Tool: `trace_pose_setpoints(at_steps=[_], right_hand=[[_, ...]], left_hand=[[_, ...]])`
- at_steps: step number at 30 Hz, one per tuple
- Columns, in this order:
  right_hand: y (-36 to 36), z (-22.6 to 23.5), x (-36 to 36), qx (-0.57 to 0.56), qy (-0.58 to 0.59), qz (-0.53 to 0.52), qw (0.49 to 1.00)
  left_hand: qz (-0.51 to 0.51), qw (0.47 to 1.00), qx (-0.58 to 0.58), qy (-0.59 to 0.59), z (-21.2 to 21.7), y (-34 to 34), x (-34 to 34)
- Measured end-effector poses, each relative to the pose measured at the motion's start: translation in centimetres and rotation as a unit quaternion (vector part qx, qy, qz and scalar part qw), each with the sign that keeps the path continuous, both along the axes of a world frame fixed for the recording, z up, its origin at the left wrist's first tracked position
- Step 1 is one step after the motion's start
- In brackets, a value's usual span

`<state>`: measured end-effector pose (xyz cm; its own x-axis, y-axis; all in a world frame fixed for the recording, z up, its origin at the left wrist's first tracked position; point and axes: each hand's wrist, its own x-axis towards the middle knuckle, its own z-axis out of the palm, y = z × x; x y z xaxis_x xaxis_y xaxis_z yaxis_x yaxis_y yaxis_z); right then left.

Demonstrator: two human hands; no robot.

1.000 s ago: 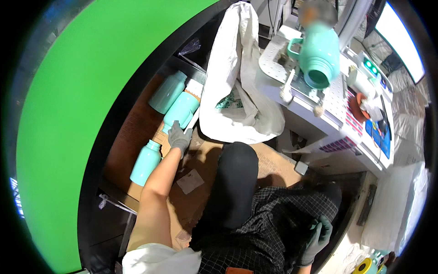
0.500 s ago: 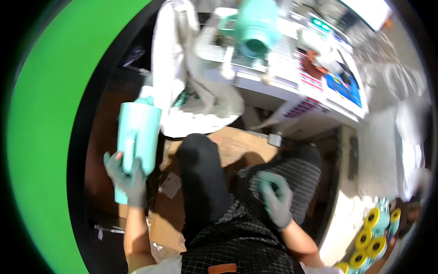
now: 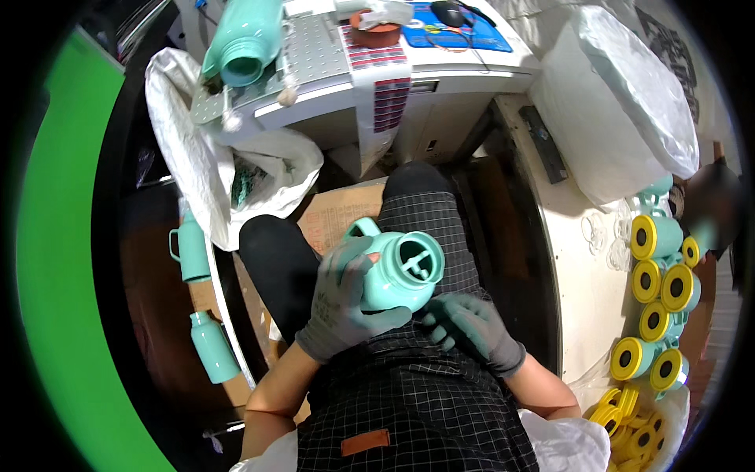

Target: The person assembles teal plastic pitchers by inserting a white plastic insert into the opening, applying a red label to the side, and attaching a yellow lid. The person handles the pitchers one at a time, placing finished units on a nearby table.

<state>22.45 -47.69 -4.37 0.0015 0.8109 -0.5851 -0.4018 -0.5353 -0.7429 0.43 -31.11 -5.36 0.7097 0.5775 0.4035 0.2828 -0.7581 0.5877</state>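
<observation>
My left hand (image 3: 338,303), in a grey glove with mint palm coating, grips a mint-green plastic jug (image 3: 381,289) over my lap. The jug is tilted, its round mouth facing up and to the right, and a mint crosspiece shows inside the opening. Its handle points toward the far left. Close to the jug's lower right, my right hand (image 3: 480,334), gloved alike, rests over the checked apron (image 3: 409,401). Its fingers are loosely bent and apart, with nothing seen in them. To my left, another mint jug (image 3: 191,248) and a mint bottle-shaped body (image 3: 212,346) lie in a bin.
A large mint jug (image 3: 248,43) lies on the perforated table (image 3: 314,59) ahead. A white sack (image 3: 185,149) hangs at its left. On the right bench (image 3: 570,291) are several mint jugs with yellow rings (image 3: 649,282), white cord loops (image 3: 605,242) and a white bag (image 3: 605,118). Yellow rings (image 3: 629,425) fill a sack.
My left hand has brought the jug from the left bin to my lap and turned its mouth upward. My right hand stays over my lap, now beside the jug. The view has swung right.
</observation>
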Motion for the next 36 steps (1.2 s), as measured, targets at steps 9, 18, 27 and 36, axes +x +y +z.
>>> trace_pose_setpoints(at_steps=[9, 18, 27, 36], right_hand=[[7.0, 6.0, 2.4, 0.330, -0.566, 0.225, 0.722], [8.0, 6.3, 4.1, 0.282, -0.578, 0.477, 0.598], [5.9, 7.5, 4.1, 0.443, -0.627, 0.263, 0.584], [16.3, 3.8, -1.3, 0.468, -0.580, -0.102, 0.659]], left_hand=[[-0.121, 0.990, 0.010, 0.078, 4.7, 1.5, 6.0], [-0.155, 0.981, 0.006, 0.115, 2.3, -1.1, 7.5], [-0.091, 0.989, -0.118, 0.022, 2.6, 2.8, 4.3], [-0.113, 0.992, -0.051, -0.014, 5.1, -0.4, 1.4]])
